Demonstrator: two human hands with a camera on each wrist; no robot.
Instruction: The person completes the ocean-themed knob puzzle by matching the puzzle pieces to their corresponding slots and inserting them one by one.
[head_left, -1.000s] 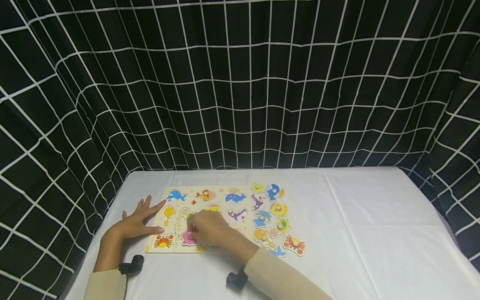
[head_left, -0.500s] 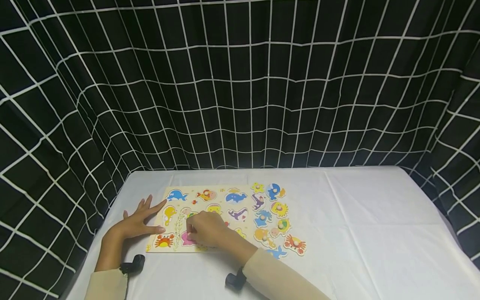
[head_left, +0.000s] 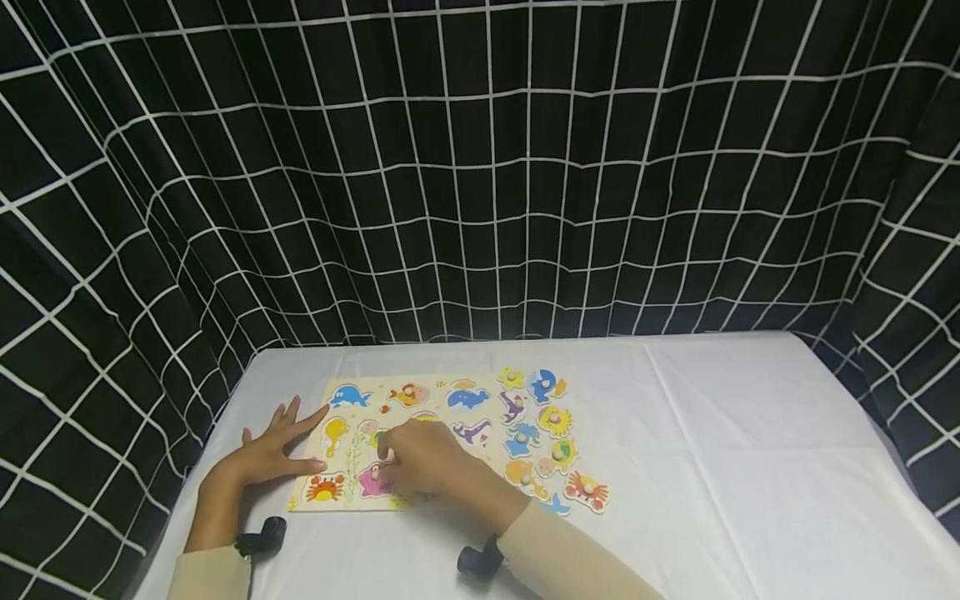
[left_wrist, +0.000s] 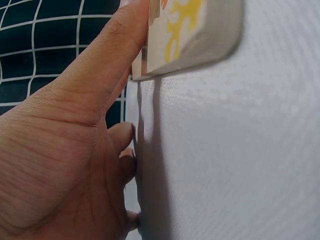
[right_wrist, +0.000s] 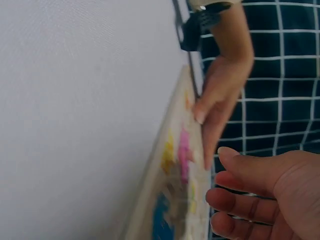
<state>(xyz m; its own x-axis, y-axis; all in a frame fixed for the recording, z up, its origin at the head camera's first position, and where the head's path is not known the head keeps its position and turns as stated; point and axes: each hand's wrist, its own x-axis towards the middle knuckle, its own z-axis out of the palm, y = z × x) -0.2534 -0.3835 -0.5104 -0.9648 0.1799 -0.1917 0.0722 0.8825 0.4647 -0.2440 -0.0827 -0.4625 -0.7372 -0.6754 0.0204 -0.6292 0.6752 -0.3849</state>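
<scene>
A wooden sea-animal puzzle board (head_left: 352,502) lies flat on the white table. My left hand (head_left: 266,454) is spread at its left edge, thumb and index finger resting on the board; the left wrist view shows the thumb (left_wrist: 107,55) against its edge. Over the lower middle of the board hovers my right hand (head_left: 423,454), fingers loosely bent and holding nothing. Just left of those fingertips sits a pink puzzle piece (head_left: 370,482) with a knob, in the board. In the right wrist view, the right hand (right_wrist: 270,192) is apart from the pink piece (right_wrist: 184,150). It hides part of the board.
Loose knobbed pieces lie right of the board, among them a red crab (head_left: 587,492), a yellow starfish (head_left: 512,377), an orange seahorse (head_left: 519,472) and a turtle (head_left: 562,454). A red-orange fish piece (head_left: 409,395) is in the board. A black grid curtain (head_left: 525,192) stands behind.
My right hand has let go of the pink piece's knob and lifted slightly to the right, uncovering more of the piece. The left hand stays on the board; the head view shifted slightly.
</scene>
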